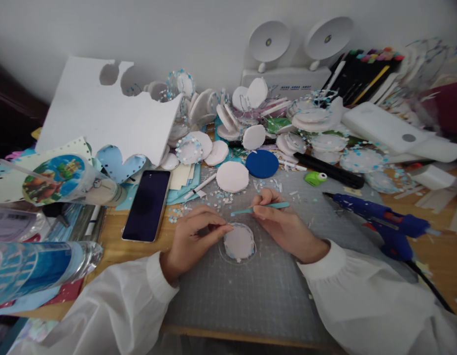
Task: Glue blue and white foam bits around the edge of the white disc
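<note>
A round white disc (238, 241) lies on the grey cutting mat (221, 301), its rim trimmed with small blue and white pieces. A thin pale loop surrounds its lower edge. My left hand (196, 236) is closed in a pinch, thumb and forefinger meeting at the disc's upper left rim. In my right hand (278, 224) is a pair of light blue tweezers (274, 206), gripped between thumb and fingers. Their tips point left, just above the disc, with a tiny blue piece at the end. Small paper bits (223, 198) are scattered beyond my hands.
A blue glue gun (379, 217) lies right, a phone (147, 206) left. Behind the mat's centre are a white foam disc (232, 177), a blue disc (262, 163) and a green punch (315, 178). Cups (75, 180) and a bottle (39, 268) lie at the left.
</note>
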Tool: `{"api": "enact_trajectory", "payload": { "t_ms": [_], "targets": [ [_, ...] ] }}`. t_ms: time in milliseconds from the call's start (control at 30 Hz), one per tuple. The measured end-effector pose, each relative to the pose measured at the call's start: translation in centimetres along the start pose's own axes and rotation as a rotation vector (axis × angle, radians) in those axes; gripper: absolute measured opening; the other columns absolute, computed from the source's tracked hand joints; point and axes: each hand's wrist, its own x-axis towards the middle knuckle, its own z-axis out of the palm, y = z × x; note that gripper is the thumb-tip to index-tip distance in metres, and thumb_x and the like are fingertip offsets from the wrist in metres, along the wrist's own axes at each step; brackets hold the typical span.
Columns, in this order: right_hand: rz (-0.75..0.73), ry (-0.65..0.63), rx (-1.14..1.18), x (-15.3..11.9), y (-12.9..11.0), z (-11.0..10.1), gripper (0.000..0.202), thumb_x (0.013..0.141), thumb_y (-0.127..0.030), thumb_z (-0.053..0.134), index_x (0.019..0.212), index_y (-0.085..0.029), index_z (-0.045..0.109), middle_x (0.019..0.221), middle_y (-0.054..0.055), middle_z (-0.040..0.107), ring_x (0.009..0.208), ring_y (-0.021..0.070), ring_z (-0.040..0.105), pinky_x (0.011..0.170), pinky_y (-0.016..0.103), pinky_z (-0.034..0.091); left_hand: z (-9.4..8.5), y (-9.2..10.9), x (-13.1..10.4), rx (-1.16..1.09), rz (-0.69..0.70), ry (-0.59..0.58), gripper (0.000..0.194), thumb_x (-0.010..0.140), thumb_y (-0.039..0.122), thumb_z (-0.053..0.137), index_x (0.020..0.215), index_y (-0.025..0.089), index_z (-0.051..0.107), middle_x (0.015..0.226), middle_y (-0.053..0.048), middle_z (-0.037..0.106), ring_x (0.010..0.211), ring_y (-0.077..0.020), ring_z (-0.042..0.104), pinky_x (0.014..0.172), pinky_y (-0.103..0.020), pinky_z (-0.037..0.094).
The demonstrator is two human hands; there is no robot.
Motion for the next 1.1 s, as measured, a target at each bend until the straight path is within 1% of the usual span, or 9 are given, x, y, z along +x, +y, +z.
{"api": "enact_trajectory", "payload": {
  "t_ms": [200, 367, 600, 733, 833, 900, 1000, 1033, 1100],
  "targets": [
    [-0.029, 0.007, 0.032, 0.3, 0.2, -0.4, 0.028, 0.067, -0.025, 0.076, 0.065, -0.022, 0.048, 0.059, -0.007, 0.046, 0.058, 0.0095, 0.042, 0.062, 0.028, 0.037, -0.4, -0.3, 0.4, 0.167, -0.029, 0.086, 0.006, 0.083, 0.02, 0.064, 0.083, 0.017, 0.07, 0.077, -0.004, 0.068, 0.072, -0.0148, 0.063, 0.067, -0.027, 0.051],
    [-0.063, 0.021, -0.003, 0.3, 0.0, -0.4, 0.028, 0.067, -0.025, 0.075, 0.064, -0.022, 0.048, 0.059, -0.007, 0.044, 0.057, 0.009, 0.041, 0.061, 0.028, 0.037, -1.0, -1.3, 0.9, 0.344, -0.013, 0.044, 0.016, 0.088, 0.015, 0.056, 0.098, 0.017, 0.069, 0.092, -0.007, 0.067, 0.088, -0.0172, 0.063, 0.08, -0.03, 0.051],
    [-0.17, 0.101, -0.007, -2.6, -2.2, 0.2, 0.029, 0.063, -0.025, 0.078, 0.065, -0.024, 0.049, 0.067, -0.005, 0.048, 0.06, 0.0109, 0.043, 0.06, 0.029, 0.036, -1.6, -1.9, 0.8, 0.522, 0.106, 0.093, 0.007, 0.082, 0.025, 0.066, 0.08, 0.018, 0.067, 0.078, -0.002, 0.055, 0.074, -0.0149, 0.055, 0.068, -0.027, 0.045],
    [-0.333, 0.15, -0.071, -5.9, -2.5, -0.1, 0.026, 0.067, -0.026, 0.076, 0.066, -0.025, 0.051, 0.071, -0.003, 0.049, 0.066, 0.0133, 0.046, 0.064, 0.032, 0.038, -2.1, -1.2, 0.5, 0.719, 0.152, 0.101, 0.006, 0.081, 0.022, 0.066, 0.074, 0.02, 0.066, 0.077, -0.004, 0.055, 0.074, -0.0188, 0.049, 0.069, -0.032, 0.037],
    [-0.482, 0.222, -0.156, -8.4, -1.9, -0.3, 0.021, 0.07, -0.025, 0.076, 0.068, -0.026, 0.055, 0.076, -0.002, 0.054, 0.074, 0.0149, 0.051, 0.068, 0.033, 0.04, -2.4, -0.1, 0.2, 0.902, 0.23, 0.205, 0.017, 0.082, 0.014, 0.061, 0.089, 0.026, 0.07, 0.089, -0.008, 0.063, 0.085, -0.024, 0.049, 0.074, -0.037, 0.031],
    [-0.58, 0.242, -0.249, -9.9, -1.5, -0.3, 0.018, 0.072, -0.021, 0.075, 0.07, -0.028, 0.058, 0.075, -0.001, 0.056, 0.075, 0.016, 0.055, 0.07, 0.035, 0.042, -2.6, 0.7, -0.1, 0.954, 0.269, 0.246, 0.02, 0.083, 0.014, 0.061, 0.096, 0.027, 0.069, 0.091, -0.007, 0.065, 0.084, -0.0238, 0.05, 0.075, -0.038, 0.03],
    [-0.719, 0.25, -0.413, -11.5, -1.5, 0.3, 0.019, 0.075, -0.014, 0.072, 0.073, -0.028, 0.06, 0.075, 0.0, 0.06, 0.074, 0.017, 0.059, 0.07, 0.038, 0.045, -2.8, 2.1, -0.8, 0.887, 0.305, 0.221, 0.006, 0.084, 0.02, 0.063, 0.08, 0.023, 0.067, 0.062, -0.001, 0.062, 0.063, -0.0177, 0.047, 0.072, -0.037, 0.03],
    [-0.777, 0.256, -0.478, -11.9, -1.7, 0.6, 0.02, 0.075, -0.011, 0.071, 0.074, -0.028, 0.06, 0.076, 0.0, 0.061, 0.073, 0.0172, 0.06, 0.068, 0.038, 0.046, -2.7, 2.7, -1.1, 0.84, 0.313, 0.231, 0.011, 0.083, 0.021, 0.063, 0.073, 0.021, 0.065, 0.053, 0.001, 0.057, 0.058, -0.0164, 0.045, 0.072, -0.037, 0.03],
    [-0.922, 0.237, -0.649, -12.5, -2.3, 1.4, 0.024, 0.073, -0.003, 0.067, 0.076, -0.025, 0.059, 0.078, 0.0, 0.065, 0.07, 0.0164, 0.06, 0.065, 0.037, 0.047, -2.5, 4.4, -1.8, 0.72, 0.275, 0.226, 0.022, 0.085, 0.018, 0.059, 0.064, 0.019, 0.062, 0.052, 0.0, 0.059, 0.06, -0.0165, 0.048, 0.075, -0.038, 0.032]
  ]
}}
